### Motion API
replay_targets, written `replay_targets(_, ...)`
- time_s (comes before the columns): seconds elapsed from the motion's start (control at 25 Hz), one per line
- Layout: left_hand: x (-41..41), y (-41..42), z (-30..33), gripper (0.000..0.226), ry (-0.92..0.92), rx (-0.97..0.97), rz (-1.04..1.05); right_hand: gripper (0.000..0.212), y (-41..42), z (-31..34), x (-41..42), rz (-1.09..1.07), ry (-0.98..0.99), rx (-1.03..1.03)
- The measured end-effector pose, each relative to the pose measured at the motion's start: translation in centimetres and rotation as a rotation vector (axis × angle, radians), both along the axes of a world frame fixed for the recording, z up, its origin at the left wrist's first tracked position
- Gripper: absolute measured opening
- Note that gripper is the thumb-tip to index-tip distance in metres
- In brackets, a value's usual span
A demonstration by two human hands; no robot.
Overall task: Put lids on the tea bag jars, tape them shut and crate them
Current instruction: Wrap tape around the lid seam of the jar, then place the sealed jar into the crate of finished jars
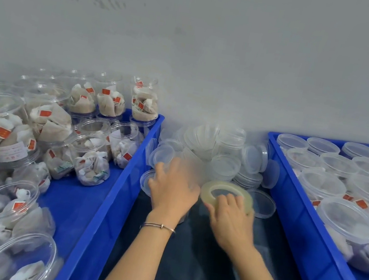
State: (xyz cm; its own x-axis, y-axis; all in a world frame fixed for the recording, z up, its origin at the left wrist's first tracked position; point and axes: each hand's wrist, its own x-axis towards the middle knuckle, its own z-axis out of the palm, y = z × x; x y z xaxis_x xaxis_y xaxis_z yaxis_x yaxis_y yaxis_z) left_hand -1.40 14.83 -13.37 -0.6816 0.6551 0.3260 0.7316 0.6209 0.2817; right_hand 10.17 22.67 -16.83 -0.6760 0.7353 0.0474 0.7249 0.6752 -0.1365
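Between the two crates my left hand (171, 190) grips the lidded top of a clear jar (189, 168), which is blurred and mostly hidden under the hand. Just to its right my right hand (231, 219) pinches the near edge of a roll of clear tape (209, 188), held close beside the jar. A heap of loose clear lids (226, 164) lies behind both hands. The blue crate on the left (104, 199) holds several open jars of tea bags (92, 165). The blue crate on the right (304, 237) holds several lidded jars (349, 220).
A grey wall rises close behind the crates and the lid heap. A dark sheet (198, 278) covers the surface between the crates under my forearms. Single lids (263, 204) lie loose at the heap's front edge.
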Motion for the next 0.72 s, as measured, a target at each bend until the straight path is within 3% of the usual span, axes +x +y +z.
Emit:
replay_targets(0.12, 0.9, -0.9, -0.8, 0.031, 0.077, 0.166, -0.023, 0.055, 0.6, -1.7, -0.1, 0.102, 0.021, -0.143)
replay_targets(0.24, 2.9, -0.4, -0.8, 0.032, 0.086, 0.429, -0.116, 0.101, 0.5, 0.4, 0.9, 0.308, 0.374, -0.233)
replay_targets(0.36, 6.1, 2.0, 1.0, 0.030, 0.016, 0.814, -0.314, 0.104, 1.2, 4.8, 3.1, 0.425, 0.772, -0.187)
replay_targets(0.44, 8.0, 4.1, 3.5, 0.035, 0.010, 0.948, -0.480, 0.098, 2.5, 7.3, 5.2, 0.389, 0.923, 0.028)
replay_targets(0.52, 10.0, 6.8, 6.3, 0.041, 0.007, 0.921, -0.658, 0.086, 4.0, 9.2, 7.3, 0.271, 1.037, 0.284)
replay_targets(0.6, 12.7, 8.9, 7.9, 0.048, -0.062, 0.741, -0.765, 0.073, 5.7, 10.4, 8.8, 0.056, 1.142, 0.429)
replay_targets(0.72, 16.7, 10.3, 7.2, 0.053, -0.355, 0.548, -0.884, 0.077, 8.7, 11.8, 11.9, -0.292, 1.333, 0.427)
